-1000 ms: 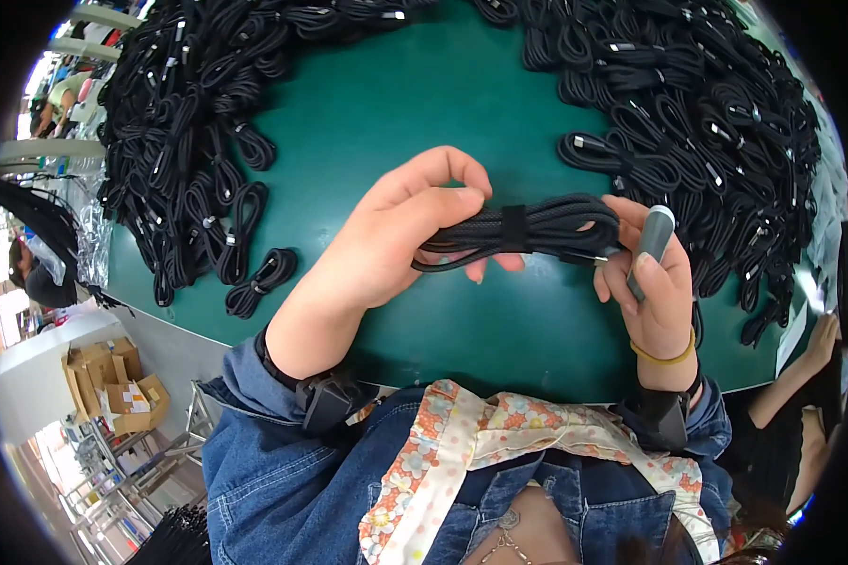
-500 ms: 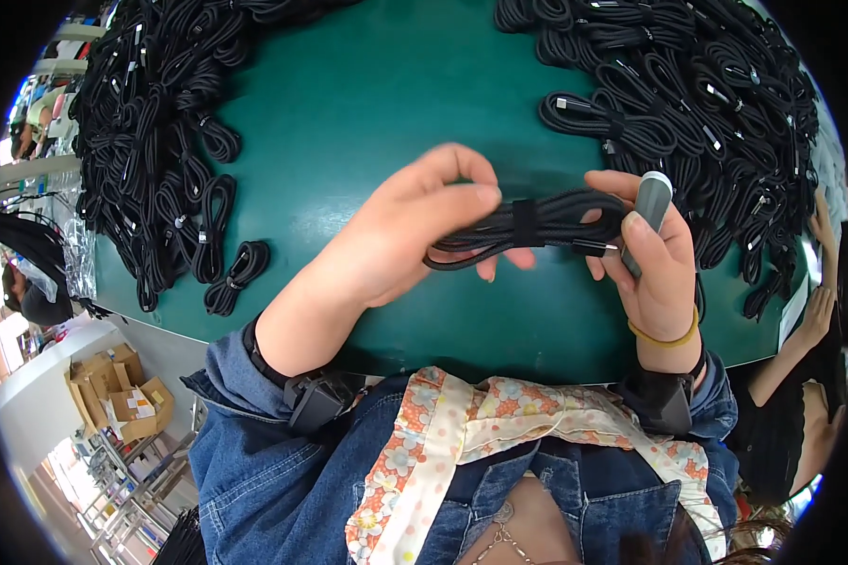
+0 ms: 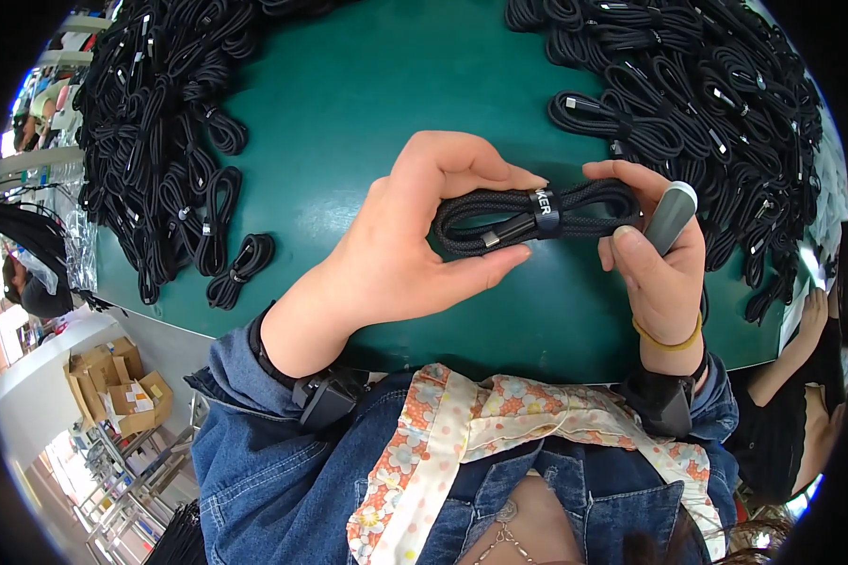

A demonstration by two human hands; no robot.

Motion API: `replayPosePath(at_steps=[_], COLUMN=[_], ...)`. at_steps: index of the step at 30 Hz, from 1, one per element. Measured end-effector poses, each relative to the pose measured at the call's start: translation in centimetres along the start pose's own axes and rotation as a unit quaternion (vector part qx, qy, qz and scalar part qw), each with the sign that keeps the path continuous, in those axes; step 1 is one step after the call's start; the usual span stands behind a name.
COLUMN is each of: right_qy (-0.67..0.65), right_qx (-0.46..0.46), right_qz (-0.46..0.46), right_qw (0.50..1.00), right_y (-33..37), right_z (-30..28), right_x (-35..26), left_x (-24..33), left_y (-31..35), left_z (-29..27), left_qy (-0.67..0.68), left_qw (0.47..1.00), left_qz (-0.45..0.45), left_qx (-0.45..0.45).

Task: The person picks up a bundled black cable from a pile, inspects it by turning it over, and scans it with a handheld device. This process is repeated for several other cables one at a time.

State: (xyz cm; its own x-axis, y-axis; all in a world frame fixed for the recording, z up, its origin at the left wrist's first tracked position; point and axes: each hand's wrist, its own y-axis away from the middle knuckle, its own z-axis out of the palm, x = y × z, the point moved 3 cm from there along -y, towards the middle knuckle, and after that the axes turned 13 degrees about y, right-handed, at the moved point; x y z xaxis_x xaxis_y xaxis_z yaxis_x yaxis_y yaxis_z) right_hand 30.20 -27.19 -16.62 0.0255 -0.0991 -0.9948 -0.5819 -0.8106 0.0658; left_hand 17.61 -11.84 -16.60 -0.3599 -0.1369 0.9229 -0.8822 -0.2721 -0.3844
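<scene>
A coiled black braided cable (image 3: 584, 205) is held level over the green table, bound at its middle by a black strap (image 3: 545, 211) with white lettering. My left hand (image 3: 415, 235) closes round its left end, thumb below and fingers above. A metal-tipped plug (image 3: 492, 238) shows beside that thumb. With its fingertips my right hand (image 3: 658, 273) pinches the looped right end. Lying across the same hand is a grey stick-like tool (image 3: 671, 220) with a rounded whitish end; its kind I cannot make out.
Heaps of coiled black cables lie at the left (image 3: 137, 141) and right (image 3: 688, 104) of the green table (image 3: 396, 94). One single coil (image 3: 240, 271) lies near the left front edge. Cardboard boxes (image 3: 118, 386) stand at lower left. Another person's arm (image 3: 796, 334) is at the right.
The cable coil has been turned over, so the strap's lettered side and a plug at the left now show. My left hand has shifted from above the coil to gripping its left end.
</scene>
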Motion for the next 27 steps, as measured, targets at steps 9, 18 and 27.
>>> replayPosePath(at_steps=[9, 18, 27], right_qy=[0.002, 0.048, 0.241], right_qx=[-0.017, -0.018, -0.067], right_qz=[-0.036, -0.063, -0.120], right_qw=[0.999, 0.997, 0.961], right_y=[0.0, 0.1, 0.3], right_z=[0.0, -0.2, 0.7], right_x=[-0.1, 0.1, -0.9], left_x=[0.7, 1.0, 1.7], left_y=[-0.4, -0.5, -0.9], left_z=[-0.4, -0.3, -3.2], left_qy=[-0.081, -0.085, -0.047], left_qw=[0.993, 0.994, 0.990], left_qz=[0.065, 0.044, -0.118], left_qx=[-0.055, -0.051, 0.067])
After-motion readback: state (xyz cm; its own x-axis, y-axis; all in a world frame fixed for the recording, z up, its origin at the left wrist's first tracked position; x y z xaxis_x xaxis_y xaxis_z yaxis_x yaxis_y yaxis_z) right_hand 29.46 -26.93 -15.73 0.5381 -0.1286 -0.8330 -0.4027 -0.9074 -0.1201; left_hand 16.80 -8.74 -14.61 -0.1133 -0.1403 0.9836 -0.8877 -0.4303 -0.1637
